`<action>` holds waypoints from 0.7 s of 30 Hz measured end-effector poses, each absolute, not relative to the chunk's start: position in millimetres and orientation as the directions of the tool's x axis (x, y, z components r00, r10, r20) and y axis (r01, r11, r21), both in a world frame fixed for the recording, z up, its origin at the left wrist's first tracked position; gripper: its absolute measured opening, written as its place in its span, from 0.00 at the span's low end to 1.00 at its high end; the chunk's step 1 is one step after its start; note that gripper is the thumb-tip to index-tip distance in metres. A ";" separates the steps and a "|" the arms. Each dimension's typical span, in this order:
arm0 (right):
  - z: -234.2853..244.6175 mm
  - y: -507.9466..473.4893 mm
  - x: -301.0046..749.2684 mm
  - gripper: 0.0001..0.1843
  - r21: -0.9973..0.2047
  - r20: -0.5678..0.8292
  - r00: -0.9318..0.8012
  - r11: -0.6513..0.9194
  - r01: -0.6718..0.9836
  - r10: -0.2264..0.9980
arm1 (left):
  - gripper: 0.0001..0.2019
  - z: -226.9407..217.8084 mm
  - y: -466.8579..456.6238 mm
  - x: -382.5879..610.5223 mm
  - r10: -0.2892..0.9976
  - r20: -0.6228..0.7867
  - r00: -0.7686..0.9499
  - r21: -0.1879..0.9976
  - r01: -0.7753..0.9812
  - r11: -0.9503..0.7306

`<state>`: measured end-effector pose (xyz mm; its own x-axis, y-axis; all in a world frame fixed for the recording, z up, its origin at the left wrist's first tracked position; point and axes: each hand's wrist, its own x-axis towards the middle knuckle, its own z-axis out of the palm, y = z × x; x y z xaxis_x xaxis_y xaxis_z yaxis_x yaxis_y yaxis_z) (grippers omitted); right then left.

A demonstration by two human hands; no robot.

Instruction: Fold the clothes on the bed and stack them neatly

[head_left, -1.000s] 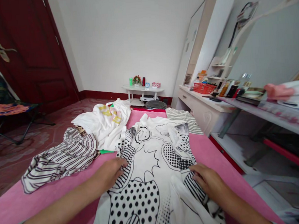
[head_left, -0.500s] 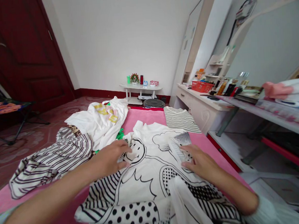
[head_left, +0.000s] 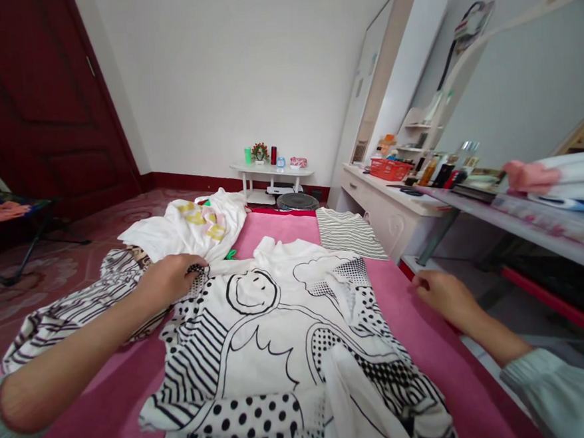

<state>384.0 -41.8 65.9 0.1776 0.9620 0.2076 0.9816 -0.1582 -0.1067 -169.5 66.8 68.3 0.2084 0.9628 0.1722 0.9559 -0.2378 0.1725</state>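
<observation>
A white T-shirt [head_left: 280, 340] with a black cartoon print of dots and stripes lies spread on the pink bed cover [head_left: 410, 331]. My left hand [head_left: 169, 281] is closed, pinching the shirt's left sleeve edge next to a striped garment [head_left: 78, 307]. At the bed's right edge my right hand [head_left: 440, 295] rests on the pink cover, off the shirt, with its fingers loosely curled and nothing in them.
A white top with yellow print [head_left: 187, 226] and a folded striped shirt [head_left: 348, 235] lie farther up the bed. A white dresser [head_left: 381, 206] with a red basket [head_left: 391, 168] and bottles stands at the right. A small white table [head_left: 274, 177] is by the far wall, and a dark red door [head_left: 39, 110] stands at the left.
Both hands slid outward from the middle of the printed shirt: the left to its sleeve, the right off the cloth to the bed's edge. The shirt now lies flatter.
</observation>
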 end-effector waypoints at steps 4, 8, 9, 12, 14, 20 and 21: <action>62.3 -45.2 329.7 0.10 -0.198 0.204 0.091 -0.050 0.979 0.975 | 0.17 69.6 67.7 -157.0 0.958 0.164 0.237 0.088 0.963 -0.253; 42.0 -45.3 263.0 0.22 -0.343 0.179 0.039 0.025 0.939 0.983 | 0.26 67.3 60.4 -144.4 0.974 0.067 0.219 0.072 0.972 -0.223; 38.2 -44.1 257.8 0.18 -0.369 0.196 0.029 0.046 0.928 0.980 | 0.30 67.0 58.7 -146.3 0.978 0.040 0.205 0.061 0.976 -0.207; 35.2 -38.6 279.4 0.05 -0.388 0.170 0.008 0.059 0.920 0.985 | 0.31 66.3 56.1 -163.2 0.982 0.021 0.188 0.036 0.981 -0.189; 39.8 -36.7 316.7 0.08 -0.345 0.135 0.082 -0.030 0.938 0.987 | 0.27 65.1 56.0 -178.4 0.982 0.046 0.185 0.049 0.981 -0.188; 68.2 -50.8 405.2 0.08 -0.001 -0.004 0.485 -0.485 0.874 0.874 | 0.19 62.6 52.5 -189.2 0.973 0.130 0.191 0.053 0.979 -0.199; 71.8 -50.7 405.7 0.07 0.037 0.024 0.489 -0.489 0.871 0.872 | 0.18 63.9 51.2 -183.2 0.962 0.180 0.206 0.053 0.974 -0.219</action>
<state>405.7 -50.7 71.8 0.4888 0.8721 0.0243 0.8713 -0.4894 0.0369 -183.2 51.2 63.9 0.2062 0.9619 0.1796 0.9744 -0.2187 0.0528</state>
